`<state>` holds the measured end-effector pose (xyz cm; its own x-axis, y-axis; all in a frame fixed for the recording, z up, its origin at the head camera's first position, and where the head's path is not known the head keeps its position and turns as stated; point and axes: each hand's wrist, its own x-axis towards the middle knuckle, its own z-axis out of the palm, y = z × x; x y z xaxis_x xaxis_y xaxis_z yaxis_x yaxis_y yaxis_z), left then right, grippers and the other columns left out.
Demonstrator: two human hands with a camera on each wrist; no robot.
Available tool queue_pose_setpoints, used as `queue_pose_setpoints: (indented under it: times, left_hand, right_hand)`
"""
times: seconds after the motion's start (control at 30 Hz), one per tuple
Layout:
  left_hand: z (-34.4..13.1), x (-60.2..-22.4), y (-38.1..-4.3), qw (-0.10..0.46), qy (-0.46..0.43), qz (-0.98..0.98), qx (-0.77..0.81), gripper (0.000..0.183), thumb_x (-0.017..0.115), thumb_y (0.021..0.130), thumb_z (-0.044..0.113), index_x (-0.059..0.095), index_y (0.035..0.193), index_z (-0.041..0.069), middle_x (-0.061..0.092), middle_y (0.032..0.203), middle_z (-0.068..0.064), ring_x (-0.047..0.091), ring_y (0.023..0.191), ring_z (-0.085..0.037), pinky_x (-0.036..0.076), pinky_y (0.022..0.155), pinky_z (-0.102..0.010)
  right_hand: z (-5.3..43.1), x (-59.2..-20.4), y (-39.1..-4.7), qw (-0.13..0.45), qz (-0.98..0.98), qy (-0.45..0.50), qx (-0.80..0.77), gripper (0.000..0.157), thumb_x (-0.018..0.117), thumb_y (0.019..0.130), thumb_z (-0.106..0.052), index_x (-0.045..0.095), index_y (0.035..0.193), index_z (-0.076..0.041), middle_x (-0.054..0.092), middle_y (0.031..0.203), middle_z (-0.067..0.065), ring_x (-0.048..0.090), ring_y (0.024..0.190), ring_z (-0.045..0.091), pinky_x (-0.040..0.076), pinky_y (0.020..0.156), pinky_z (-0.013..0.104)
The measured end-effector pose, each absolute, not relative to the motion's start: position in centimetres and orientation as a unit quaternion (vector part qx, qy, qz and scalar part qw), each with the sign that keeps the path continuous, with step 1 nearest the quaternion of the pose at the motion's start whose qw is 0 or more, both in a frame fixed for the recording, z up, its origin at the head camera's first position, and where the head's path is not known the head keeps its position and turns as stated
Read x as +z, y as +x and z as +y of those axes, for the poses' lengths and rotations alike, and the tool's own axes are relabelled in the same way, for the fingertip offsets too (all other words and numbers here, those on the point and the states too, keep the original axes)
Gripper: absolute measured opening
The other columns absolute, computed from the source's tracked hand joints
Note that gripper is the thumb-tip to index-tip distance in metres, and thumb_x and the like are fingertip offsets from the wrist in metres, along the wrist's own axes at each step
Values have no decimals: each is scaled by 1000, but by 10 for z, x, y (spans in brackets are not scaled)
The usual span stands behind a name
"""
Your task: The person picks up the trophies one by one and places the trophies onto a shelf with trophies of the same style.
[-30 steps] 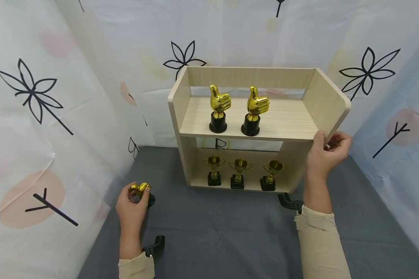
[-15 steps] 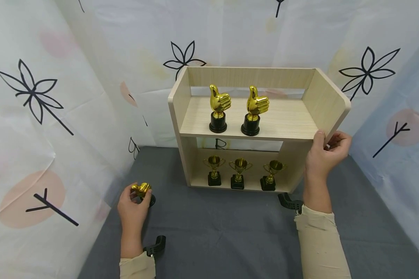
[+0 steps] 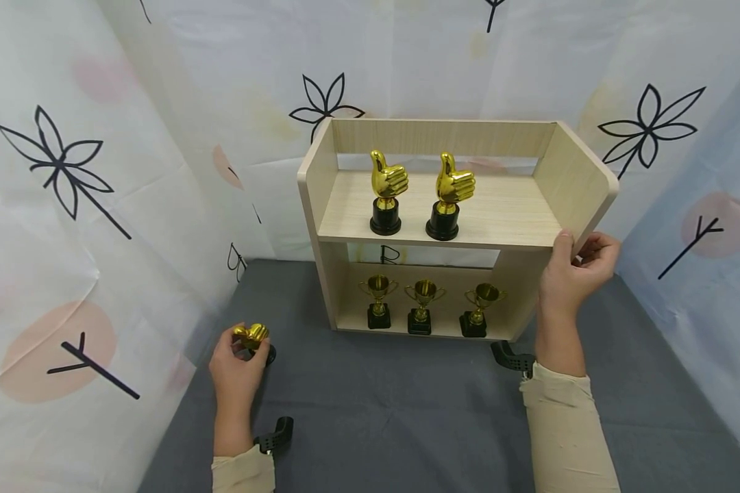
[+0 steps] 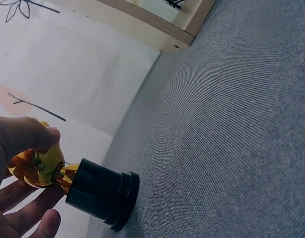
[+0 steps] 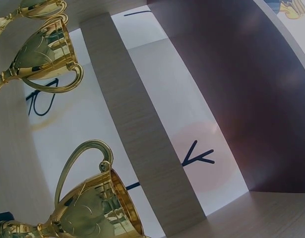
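Note:
My left hand [image 3: 237,363] grips a gold thumbs-up trophy [image 4: 45,163] by its golden hand, low over the grey cloth at the left. Its round black base [image 4: 102,193] points away from the palm, right at the cloth. My right hand [image 3: 570,274] holds the right side panel of a pale wooden shelf unit [image 3: 444,242], thumb at the front edge of the upper board. On that upper board stand two thumbs-up trophies, one on the left [image 3: 386,195] and one near the middle [image 3: 447,195], both upright.
Three gold trophy cups, left [image 3: 379,301], middle [image 3: 422,305] and right [image 3: 481,308], stand on the lower shelf. Grey cloth [image 3: 395,404] covers the table in front. A patterned white curtain [image 3: 234,82] hangs behind and at both sides.
My left hand has shifted very slightly to the right with the trophy in its grip. The right hand, shelf unit and the standing trophies stay put.

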<state>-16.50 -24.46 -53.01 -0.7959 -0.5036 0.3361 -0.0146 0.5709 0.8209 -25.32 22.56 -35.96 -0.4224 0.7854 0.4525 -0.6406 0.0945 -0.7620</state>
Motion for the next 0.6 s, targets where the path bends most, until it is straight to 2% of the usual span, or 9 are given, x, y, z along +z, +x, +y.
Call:
queue_pose_setpoints:
  times: [0.23,0.6]
  left_hand:
    - [-240,-523,-164,269,159,-837,-449,58,85,91,18,58,139,1,69,131,-23,70,113,-37,50,89,-37]
    - [-232,-509,-161,271,139,-834,-461,57,84,92,17,57,140,1,66,134,-21,69,111,-36,50,93,-48]
  right_hand:
    - [226,-359,-253,534,-515,-70,667,17,63,95,-5,54,92,-18,48,87,-2,43,76,11,30,72,25]
    - [224,-359,-252,533,-511,-68,671,17,63,96,-4,54,92,-17,48,88,-2,43,77,12,31,73,26]
